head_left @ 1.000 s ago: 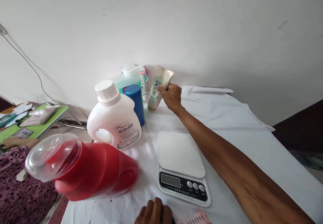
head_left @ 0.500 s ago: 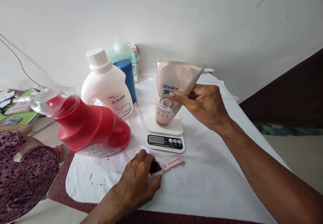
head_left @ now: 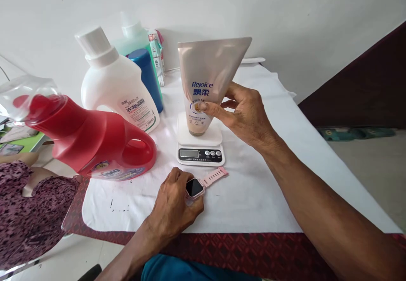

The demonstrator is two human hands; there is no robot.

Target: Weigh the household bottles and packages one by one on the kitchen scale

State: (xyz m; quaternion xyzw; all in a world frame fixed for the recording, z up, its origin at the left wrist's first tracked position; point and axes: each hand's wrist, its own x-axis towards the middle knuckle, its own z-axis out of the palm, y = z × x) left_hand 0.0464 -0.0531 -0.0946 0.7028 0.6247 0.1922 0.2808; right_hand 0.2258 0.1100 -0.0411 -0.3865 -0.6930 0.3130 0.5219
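A beige Rejoice tube [head_left: 203,69] stands cap-down on the platform of a small white kitchen scale [head_left: 200,154]. My right hand [head_left: 245,114] grips its lower right side, the thumb across the front by the round label mark. The scale's display looks blank. In front of the scale, my left hand [head_left: 176,200] has its fingers and thumb around the case of a smartwatch [head_left: 194,187] on the cloth. The watch's screen is dark, and its pink strap stretches right. Part of the watch is hidden by the hand.
Left of the scale are a red detergent bottle [head_left: 95,139], a white bottle [head_left: 117,86] and a blue container [head_left: 146,76]. Behind them stand a green bottle [head_left: 131,34] and a small box [head_left: 157,57]. A white cloth [head_left: 253,200] covers the table; a person in patterned clothing [head_left: 31,217] is at left.
The view has shifted, so the table things sit higher in it. My right hand has slid lower on the tube. My left hand stays at the watch.
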